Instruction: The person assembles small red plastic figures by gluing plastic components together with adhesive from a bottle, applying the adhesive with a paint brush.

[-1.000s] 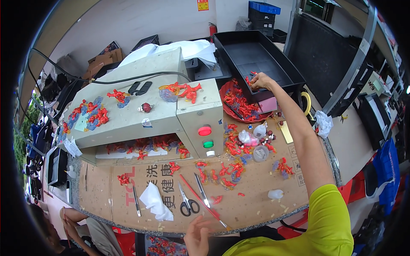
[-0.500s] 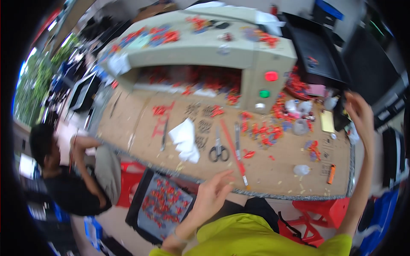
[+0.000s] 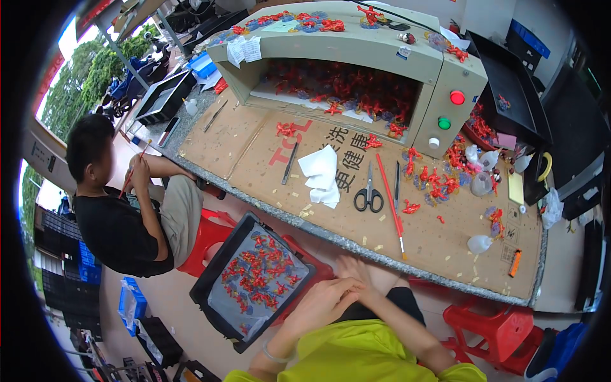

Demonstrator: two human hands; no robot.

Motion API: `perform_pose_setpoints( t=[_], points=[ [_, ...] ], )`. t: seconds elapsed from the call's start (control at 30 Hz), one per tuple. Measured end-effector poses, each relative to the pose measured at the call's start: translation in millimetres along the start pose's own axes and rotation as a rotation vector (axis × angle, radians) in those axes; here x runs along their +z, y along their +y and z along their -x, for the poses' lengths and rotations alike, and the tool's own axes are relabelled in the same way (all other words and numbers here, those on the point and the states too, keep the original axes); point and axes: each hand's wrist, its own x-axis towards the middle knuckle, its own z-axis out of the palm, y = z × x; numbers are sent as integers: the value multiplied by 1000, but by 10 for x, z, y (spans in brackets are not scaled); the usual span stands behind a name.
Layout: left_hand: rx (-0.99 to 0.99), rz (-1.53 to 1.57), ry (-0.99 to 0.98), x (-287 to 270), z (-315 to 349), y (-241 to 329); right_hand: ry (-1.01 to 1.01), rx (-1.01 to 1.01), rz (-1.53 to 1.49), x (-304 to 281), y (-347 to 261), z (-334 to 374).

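Both hands sit low, below the table's edge, over the person's lap: the left hand (image 3: 323,299) lies with fingers loosely curled, and the right hand (image 3: 354,272) rests just beside it, touching it, fingers spread; neither visibly holds anything, though whether something small is caught between them cannot be told. Just to the left of the hands a black tray (image 3: 210,286) stands on a red stool (image 3: 210,232), lined with clear film and scattered with small red figures (image 3: 254,274). On the cardboard-topped table (image 3: 254,159) above the hands lie scissors (image 3: 368,197), a red stick (image 3: 390,204), a white cloth (image 3: 321,175) and more red pieces (image 3: 439,181) by small clear bottles (image 3: 480,184). A beige cabinet (image 3: 356,48) with red and green buttons stands at the back, red pieces inside its opening. To the left another person (image 3: 121,210) in a black shirt sits on a red stool
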Motion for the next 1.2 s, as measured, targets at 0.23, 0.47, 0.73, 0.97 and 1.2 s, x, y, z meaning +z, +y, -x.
perform_pose_setpoints(
  t=[0.23,0.47,0.73,0.97,1.2],
  points=[
    [-253,209,24,189,449,-222,-104,148,91,794,495,-840],
    [-250,255,33,172,454,-295,30,173,-14,854,369,-1334],
    [236,-164,221,-550,-1016,-173,38,231,-50,868,614,-1380],
    [469,-443,451,-944,-3486,-617,15,243,-21,669,951,-1368],
    [260,-858,278,-587,-4368,-528,-12,320,-22,454,1537,-1120]
  ],
)
